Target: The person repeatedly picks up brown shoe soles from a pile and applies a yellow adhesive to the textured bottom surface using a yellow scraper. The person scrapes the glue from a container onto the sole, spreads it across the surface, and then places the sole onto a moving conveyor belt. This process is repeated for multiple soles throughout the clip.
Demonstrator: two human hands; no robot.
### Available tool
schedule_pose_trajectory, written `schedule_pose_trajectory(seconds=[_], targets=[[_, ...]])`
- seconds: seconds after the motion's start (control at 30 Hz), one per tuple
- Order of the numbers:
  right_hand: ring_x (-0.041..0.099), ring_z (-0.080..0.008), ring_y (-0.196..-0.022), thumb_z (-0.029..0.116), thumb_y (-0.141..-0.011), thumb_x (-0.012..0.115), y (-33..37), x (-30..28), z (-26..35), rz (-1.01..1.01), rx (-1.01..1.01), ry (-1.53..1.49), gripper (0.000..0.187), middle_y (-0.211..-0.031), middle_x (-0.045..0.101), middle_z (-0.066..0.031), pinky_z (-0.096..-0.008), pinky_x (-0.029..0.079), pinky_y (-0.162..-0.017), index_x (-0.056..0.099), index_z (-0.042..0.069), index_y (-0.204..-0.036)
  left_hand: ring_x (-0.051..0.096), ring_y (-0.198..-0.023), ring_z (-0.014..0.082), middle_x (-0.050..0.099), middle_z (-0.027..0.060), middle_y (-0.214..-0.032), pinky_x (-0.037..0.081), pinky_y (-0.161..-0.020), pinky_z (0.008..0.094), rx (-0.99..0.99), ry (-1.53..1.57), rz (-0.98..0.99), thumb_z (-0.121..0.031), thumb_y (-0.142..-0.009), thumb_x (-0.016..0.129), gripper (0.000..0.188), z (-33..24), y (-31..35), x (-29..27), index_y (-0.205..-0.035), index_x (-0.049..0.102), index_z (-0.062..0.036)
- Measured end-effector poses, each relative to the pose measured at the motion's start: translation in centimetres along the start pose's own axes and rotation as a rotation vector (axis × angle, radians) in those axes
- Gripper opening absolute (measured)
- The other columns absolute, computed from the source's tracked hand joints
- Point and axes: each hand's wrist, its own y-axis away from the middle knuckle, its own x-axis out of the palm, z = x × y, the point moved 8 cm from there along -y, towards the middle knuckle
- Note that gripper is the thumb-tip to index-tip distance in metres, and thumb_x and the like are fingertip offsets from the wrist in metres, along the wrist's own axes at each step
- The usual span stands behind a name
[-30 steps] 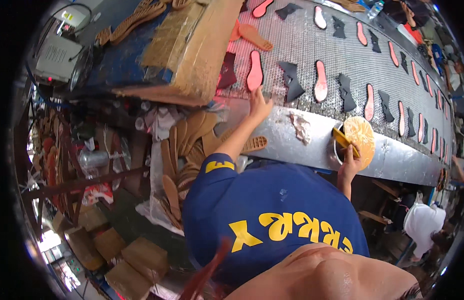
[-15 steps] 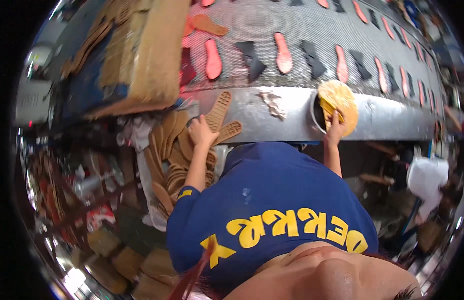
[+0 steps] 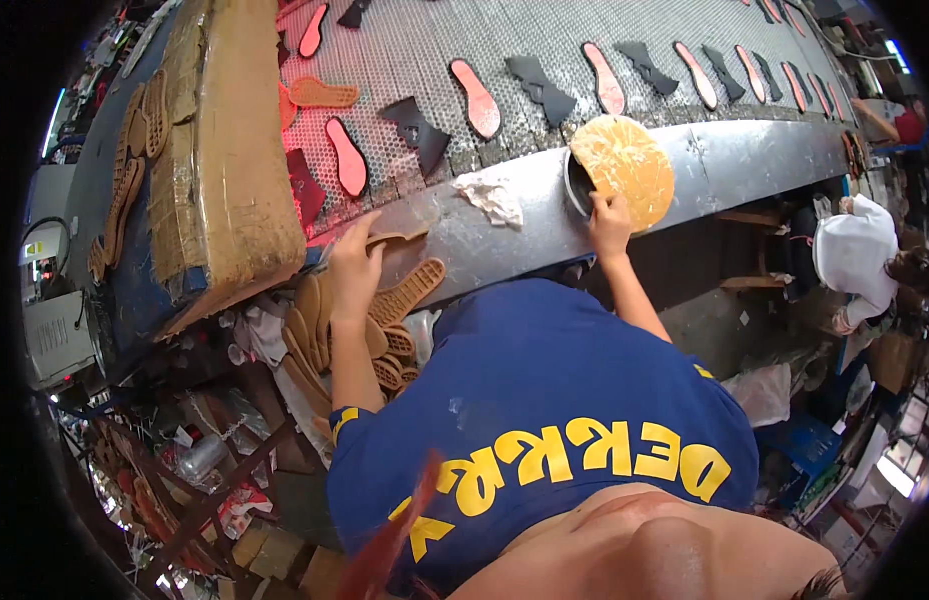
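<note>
In my left hand (image 3: 355, 268) is a tan shoe sole (image 3: 398, 238), turned nearly edge-on above the metal ledge. Just below that hand, another tan sole with a gridded face (image 3: 410, 292) lies on a heap of tan soles (image 3: 313, 318). My right hand (image 3: 611, 222) is closed at the rim of a round pot (image 3: 573, 185). A round, yellowish, smeared lid (image 3: 635, 175) covers much of the pot. What the right fingers hold, if anything, is hidden. Between my hands a crumpled white cloth (image 3: 493, 198) lies on the ledge.
Past the metal ledge (image 3: 725, 155), a mesh conveyor belt (image 3: 425, 45) carries rows of pink-topped insoles (image 3: 475, 98) and black shoe uppers (image 3: 417, 135). A large cardboard-covered box (image 3: 235, 150) stands at the left. Another person in white (image 3: 855, 255) sits at the right.
My left hand has lifted a tan sole and turned it edge-on. My right hand has shifted to the pot's rim; the yellow thing seen in it earlier no longer shows. The view has swung.
</note>
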Motion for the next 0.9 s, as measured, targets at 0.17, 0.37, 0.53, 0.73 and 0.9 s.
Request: schedule_pose_trajectory(seconds=[0.17,0.37,0.53,0.73,0.9], targets=[[0.059,-0.0342,-0.079,0.009,-0.083,0.062,1.0,1.8,-1.7,0.021,0.206,-0.022,0.018,-0.085,0.055,-0.0137,-0.0449,0.048,-0.066,0.071,0.013,-0.098,0.066,-0.081,0.0186,0.069,0.01,-0.085,0.052,-0.076,0.0317,-0.196,0.371,-0.288,-0.01,-0.073,0.079,0.033,7.0,-0.3,5.2,-0.103,0.067,-0.0018],[0.057,-0.0319,-0.075,0.012,-0.087,0.065,-0.4,0.6,-0.9,0.029,0.201,-0.322,0.013,-0.085,0.053,-0.0131,-0.0421,0.047,-0.066,0.071,0.013,-0.098,0.068,-0.076,0.0174,0.073,0.0103,-0.085,0.052,-0.07,0.033,-0.414,0.401,-0.245,-0.02,-0.078,0.077,0.03,13.6,3.9,12.9,-0.099,0.07,0.0009],[0.056,-0.0308,-0.073,0.01,-0.086,0.067,-0.4,0.2,-0.5,-0.01,0.191,-0.409,0.013,-0.084,0.052,-0.0129,-0.0391,0.047,-0.067,0.07,0.008,-0.099,0.065,-0.073,0.0173,0.07,0.0104,-0.083,0.05,-0.066,0.0349,-0.398,0.301,-0.171,-0.019,-0.088,0.066,0.022,15.2,2.9,15.8,-0.096,0.069,0.0012],[0.057,-0.0123,-0.069,0.011,-0.091,0.065,0.4,2.7,-5.1,-0.097,0.398,-0.749,0.015,-0.081,0.062,-0.0045,-0.0268,0.045,-0.06,0.069,0.002,-0.102,0.066,-0.077,0.02,0.065,0.0129,-0.108,0.055,-0.06,0.0313,-0.36,1.249,-0.082,-0.02,-0.099,0.048,0.036,6.8,-2.0,13.3,-0.13,0.05,-0.0028],[0.058,-0.016,-0.062,0.013,-0.095,0.059,0.2,4.7,-4.9,-0.021,0.968,-1.66,0.027,-0.081,0.062,-0.0083,-0.0253,0.046,-0.057,0.058,-0.004,-0.115,0.066,-0.085,0.0304,0.06,0.0216,-0.118,0.058,-0.054,0.0358,-0.339,1.591,0.174,-0.041,-0.102,0.03,0.053,0.9,-1.6,11.4,-0.135,0.044,-0.0023]])
